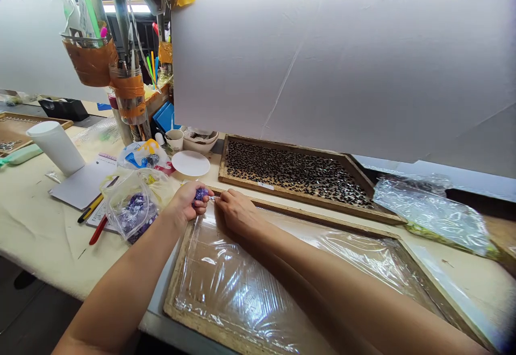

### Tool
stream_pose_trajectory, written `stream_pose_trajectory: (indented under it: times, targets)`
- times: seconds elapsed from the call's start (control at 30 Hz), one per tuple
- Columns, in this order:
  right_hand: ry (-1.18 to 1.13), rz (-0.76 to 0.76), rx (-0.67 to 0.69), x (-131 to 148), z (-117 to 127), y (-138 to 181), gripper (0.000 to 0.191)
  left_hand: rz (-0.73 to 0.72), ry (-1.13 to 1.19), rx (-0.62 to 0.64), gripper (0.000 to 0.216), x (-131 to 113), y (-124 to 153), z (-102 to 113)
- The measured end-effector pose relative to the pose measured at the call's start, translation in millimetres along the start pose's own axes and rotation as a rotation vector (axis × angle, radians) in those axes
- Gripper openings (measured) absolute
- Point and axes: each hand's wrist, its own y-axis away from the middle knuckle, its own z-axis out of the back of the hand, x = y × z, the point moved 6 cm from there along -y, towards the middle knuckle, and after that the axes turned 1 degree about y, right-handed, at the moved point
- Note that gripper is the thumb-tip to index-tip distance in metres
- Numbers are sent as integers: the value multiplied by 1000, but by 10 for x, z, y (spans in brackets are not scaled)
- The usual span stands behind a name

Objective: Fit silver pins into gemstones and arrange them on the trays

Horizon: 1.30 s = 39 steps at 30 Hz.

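My left hand [187, 200] is closed around a purple bundle [200, 193] at the far left corner of the wrapped tray [177, 269]. My right hand [237, 210] pinches a tiny piece [213, 197] just beside the bundle. The piece is too small to tell its direction, and my fingers hide most of the bundle.

Cream-covered workbench [36, 226] with two wooden trays [298, 175], plastic bags [431, 212], cup [56, 145]
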Motion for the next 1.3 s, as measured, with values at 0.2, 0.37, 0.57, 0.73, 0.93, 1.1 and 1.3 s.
stream_pose_trajectory:
  times: [0.2, 0.37, 0.57, 0.73, 0.93, 1.1, 1.3]
  targets:
    - [-42, -124, -64, -158, 64, 57, 27, 5, 8, 12, 16, 30, -8, -18]
    - [-98, -89, -63, -137, 126, 33, 21, 24, 21, 33, 14, 44, -13, -34]
    - [-362, -134, -215, -177, 425, -8, 18, 93, 49, 111, 14, 124, 12, -127]
    - [-432, -55, -190, -50, 460, -37, 18, 97, 24, 109, 18, 181, -8, -178]
    - [-560, -176, -116, -112, 423, -35, 17, 96, -3, 127, 19, 205, -19, -192]
    - [-849, -339, -43, -235, 314, -51, 10, 98, -3, 155, 20, 207, -6, -203]
    - [-970, -355, -5, -250, 260, -84, 6, 104, -5, 149, 17, 200, 10, -213]
